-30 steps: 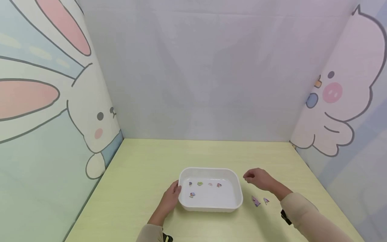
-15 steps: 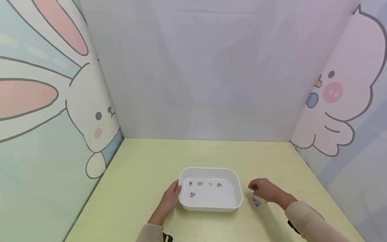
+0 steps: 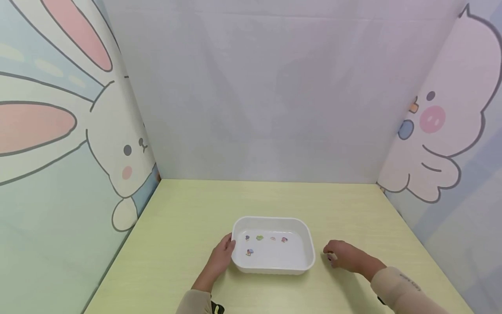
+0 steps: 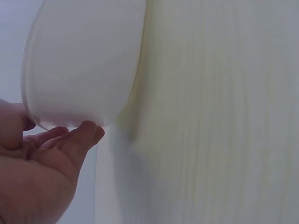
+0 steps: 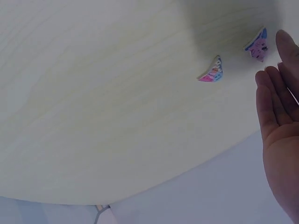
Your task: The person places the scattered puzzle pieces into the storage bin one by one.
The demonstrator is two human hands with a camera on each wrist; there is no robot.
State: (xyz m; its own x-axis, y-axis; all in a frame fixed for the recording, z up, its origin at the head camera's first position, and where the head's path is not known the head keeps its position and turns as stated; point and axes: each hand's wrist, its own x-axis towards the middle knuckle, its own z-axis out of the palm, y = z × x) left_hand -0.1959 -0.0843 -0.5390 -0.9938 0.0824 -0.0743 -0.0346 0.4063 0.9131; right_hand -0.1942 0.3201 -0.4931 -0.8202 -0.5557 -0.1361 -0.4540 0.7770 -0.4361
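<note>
My left hand (image 3: 220,258) grips the left end of a white plastic tray (image 3: 274,263); in the left wrist view its fingers (image 4: 81,140) press the outer wall. Several small flat printed pieces lie inside the tray, among them a green one (image 3: 259,238) and a purple-and-orange one (image 3: 249,252). To the tray's right, my right hand (image 3: 347,256) is low over the table, thumb and fingertips apart. Close to those fingertips, in the right wrist view, lies a pink-and-blue piece (image 5: 258,46) with a small face print. A multicoloured triangular piece (image 5: 213,72) rests beside it.
The pale yellow table (image 3: 196,200) runs back to a grey-white curtain (image 3: 251,96). Printed panels stand at both sides, with a rabbit (image 3: 113,152) on the left and a white cartoon animal (image 3: 443,131) on the right.
My right hand has come down and slightly right, over the two loose pieces, which it now mostly covers in the head view. The left hand and the tray stay in place.
</note>
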